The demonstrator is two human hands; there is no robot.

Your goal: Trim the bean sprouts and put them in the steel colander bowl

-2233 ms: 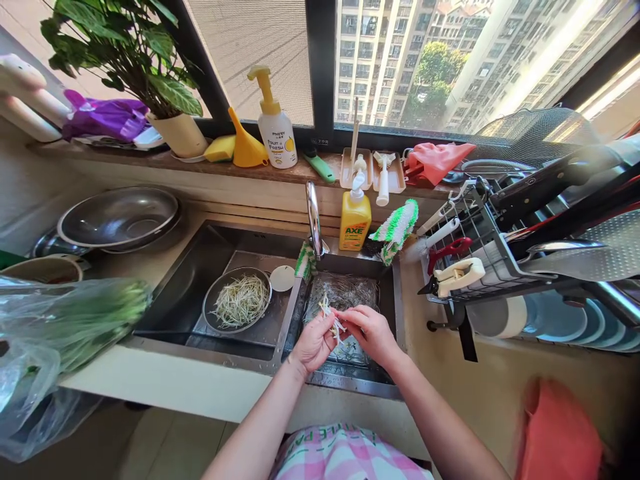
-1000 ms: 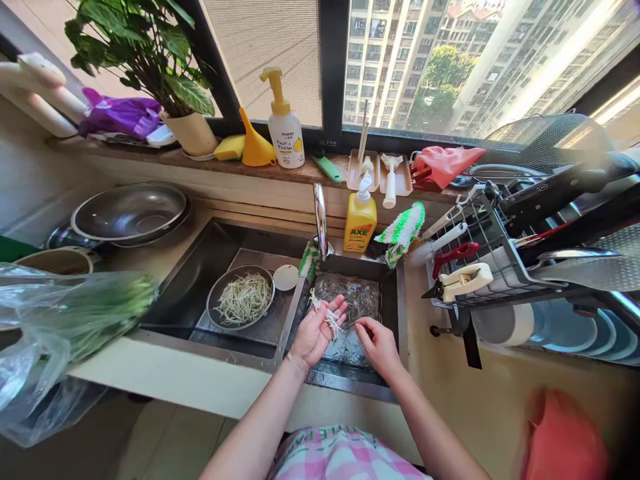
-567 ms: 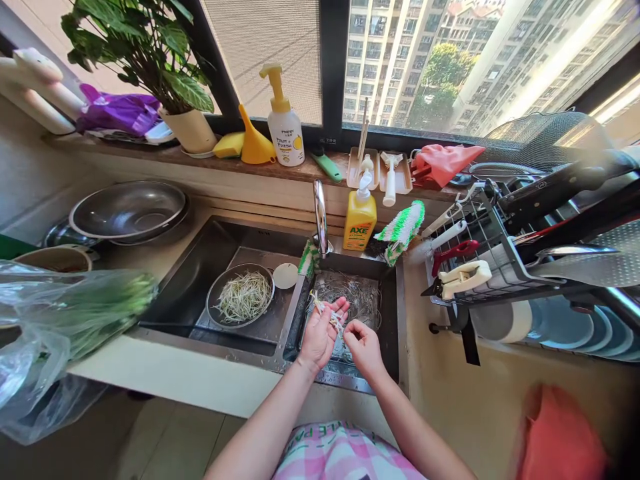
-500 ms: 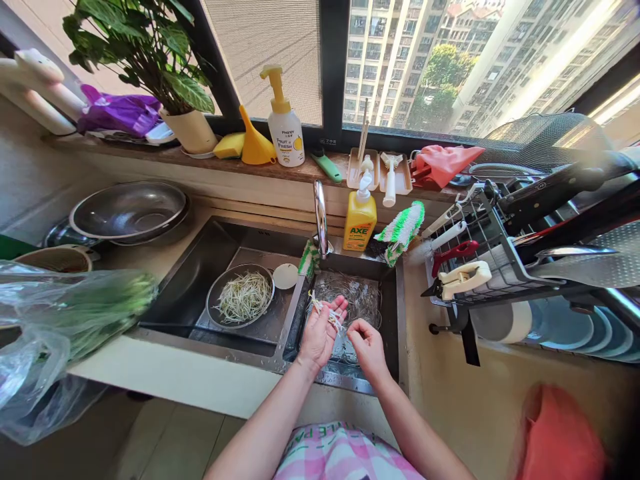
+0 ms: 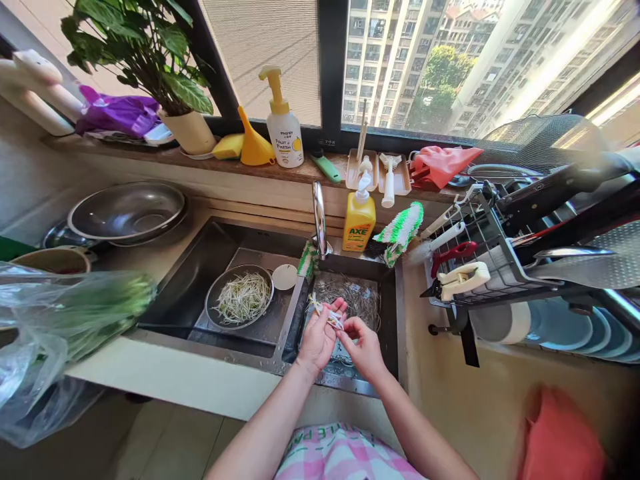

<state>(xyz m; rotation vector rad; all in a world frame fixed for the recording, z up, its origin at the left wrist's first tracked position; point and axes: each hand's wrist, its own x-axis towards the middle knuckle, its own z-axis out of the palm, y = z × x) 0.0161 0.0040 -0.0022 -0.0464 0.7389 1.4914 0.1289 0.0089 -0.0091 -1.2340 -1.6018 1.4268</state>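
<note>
Above the right sink basin (image 5: 401, 313), my left hand (image 5: 317, 341) is turned palm up with a few bean sprouts (image 5: 334, 323) lying across its curled fingers. My right hand (image 5: 366, 348) touches those sprouts from the right, thumb and fingertips pinched at their ends; exactly what sits between the fingertips is too small to make out. Thin stringy scraps (image 5: 357, 293) lie wet in the basin below. In the left basin (image 5: 175, 287), a round metal bowl (image 5: 209, 305) holds a heap of pale bean sprouts (image 5: 244, 297).
Behind the basins stand the faucet (image 5: 320, 220) and a yellow soap bottle (image 5: 359, 223). A dish rack (image 5: 500, 247) with knives and plates occupies the right. On the left are bagged greens (image 5: 105, 307) and a large pan (image 5: 127, 210). A green-white cloth (image 5: 306, 260) hangs on the divider.
My right hand has moved left and slightly up, from beside the left palm to the bean sprouts in it. My left hand has stayed nearly still.
</note>
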